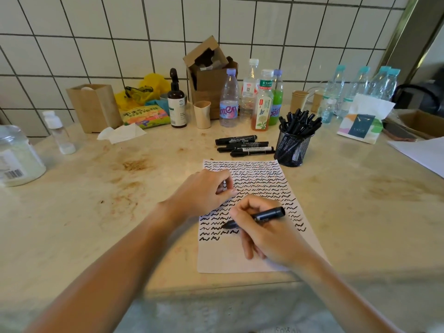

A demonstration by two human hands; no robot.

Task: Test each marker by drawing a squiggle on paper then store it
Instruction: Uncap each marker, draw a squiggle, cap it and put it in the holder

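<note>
Black marker [260, 216] is gripped in the right hand [266, 230], tip on the paper [242, 258] at frame centre. Cap is probably pinched by the left hand [204, 191], resting on the sheet. Light pressure advised; mesh holder [292, 150] waits upper right.

Two bare forearms are showing from the lower corners of the head view, with no sleeve reaching into view on either. The left hand [204, 191] and the right hand [266, 230] are wearing no gloves, and no ring, watch or band is showing on fingers or wrists. The nails are looking short and unpainted.
</note>
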